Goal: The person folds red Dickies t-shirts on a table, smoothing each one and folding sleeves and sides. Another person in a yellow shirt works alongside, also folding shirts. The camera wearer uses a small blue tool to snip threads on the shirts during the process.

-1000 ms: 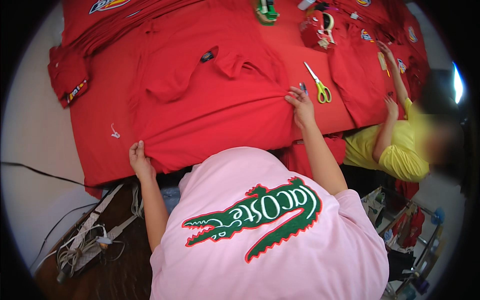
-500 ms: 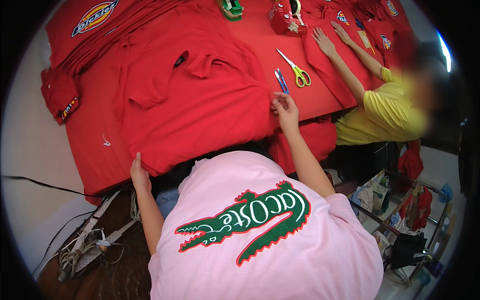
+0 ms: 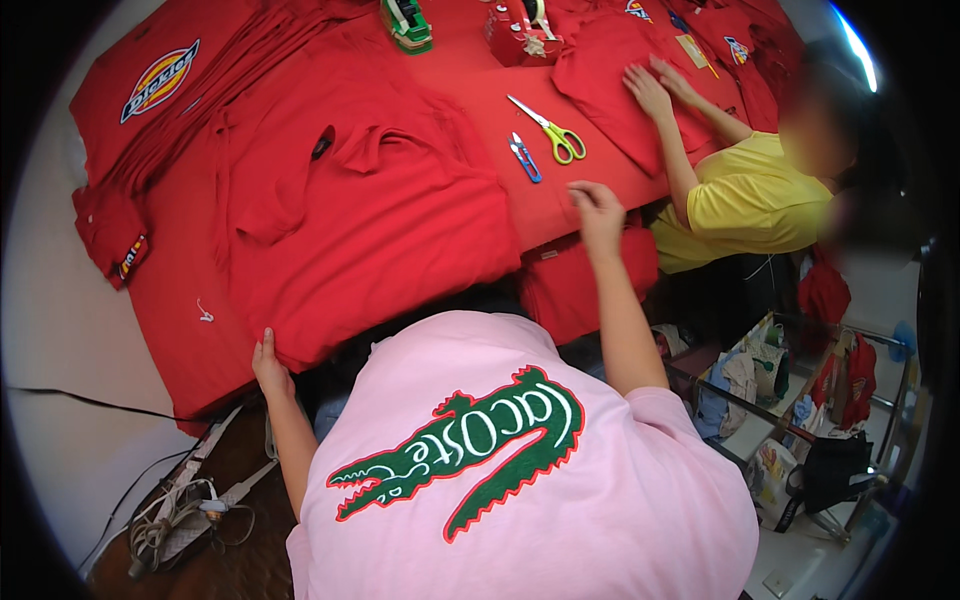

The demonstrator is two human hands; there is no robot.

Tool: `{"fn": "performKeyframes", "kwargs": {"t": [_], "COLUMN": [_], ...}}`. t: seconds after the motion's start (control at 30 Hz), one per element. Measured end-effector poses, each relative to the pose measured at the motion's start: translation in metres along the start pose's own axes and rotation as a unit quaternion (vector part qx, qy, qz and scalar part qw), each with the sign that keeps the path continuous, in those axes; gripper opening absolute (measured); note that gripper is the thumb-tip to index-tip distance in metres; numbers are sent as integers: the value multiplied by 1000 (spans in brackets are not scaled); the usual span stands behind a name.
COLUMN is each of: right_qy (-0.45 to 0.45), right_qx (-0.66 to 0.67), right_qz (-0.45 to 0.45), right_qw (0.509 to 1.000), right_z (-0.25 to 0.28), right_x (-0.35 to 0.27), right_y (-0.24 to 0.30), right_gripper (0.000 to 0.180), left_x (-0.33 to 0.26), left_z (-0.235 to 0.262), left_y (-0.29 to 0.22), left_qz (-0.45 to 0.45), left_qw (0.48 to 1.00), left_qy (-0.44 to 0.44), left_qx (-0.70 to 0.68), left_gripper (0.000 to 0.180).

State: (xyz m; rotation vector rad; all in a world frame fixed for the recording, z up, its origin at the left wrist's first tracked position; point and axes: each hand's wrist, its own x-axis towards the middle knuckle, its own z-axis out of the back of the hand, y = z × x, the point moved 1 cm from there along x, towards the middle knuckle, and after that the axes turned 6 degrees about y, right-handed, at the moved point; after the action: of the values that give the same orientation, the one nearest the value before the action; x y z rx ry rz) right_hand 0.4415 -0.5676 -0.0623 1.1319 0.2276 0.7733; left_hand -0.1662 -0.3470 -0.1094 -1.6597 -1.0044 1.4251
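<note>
A red T-shirt [image 3: 370,240] lies spread over the table, creased, with its neck opening and a dark neck label toward the far side. At its near left corner, my left hand [image 3: 270,368] touches the edge with fingers stretched out. My right hand [image 3: 602,222] is raised beyond the shirt's right side, apart from the cloth. Its fingers are bent and drawn together; anything between them is too small to make out. Beyond it lie blue thread snips [image 3: 524,158] and scissors with yellow-green handles [image 3: 562,143].
Several red shirts [image 3: 190,100] are piled at the far left. Green [image 3: 408,28] and red [image 3: 515,35] tape dispensers stand at the back. A co-worker in a yellow top [image 3: 750,200] handles another red shirt [image 3: 615,75] at right. Cables [image 3: 185,510] lie at lower left.
My right hand has come away from the shirt's right edge, moving rightward. My left hand stays at the near left corner. The view has shifted, and the co-worker's hands have moved over the other shirt.
</note>
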Motion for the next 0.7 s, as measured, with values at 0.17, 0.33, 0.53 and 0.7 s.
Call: {"fn": "performKeyframes", "kwargs": {"t": [0.17, 0.33, 0.53, 0.7], "right_qy": [-14, 72, 134, 203], "right_qx": [134, 37, 103, 216], "right_qz": [-152, -214, -237, -288], "right_qw": [979, 973, 957, 911], "right_z": [101, 68, -51, -89], "right_x": [-34, -53, -4, 20], "right_y": [-12, -3, 19, 31], "right_gripper": [9, 31, 24, 19], "left_x": [1, 12, -15, -19], "left_z": [6, 9, -91, -169], "left_y": [5, 12, -44, -65], "left_qz": [-7, -31, -325, -287], "left_qw": [1000, 977, 817, 893], "left_qy": [-8, -131, -174, 75], "left_qx": [-1, 166, 443, 339], "left_gripper": [40, 52, 53, 40]}}
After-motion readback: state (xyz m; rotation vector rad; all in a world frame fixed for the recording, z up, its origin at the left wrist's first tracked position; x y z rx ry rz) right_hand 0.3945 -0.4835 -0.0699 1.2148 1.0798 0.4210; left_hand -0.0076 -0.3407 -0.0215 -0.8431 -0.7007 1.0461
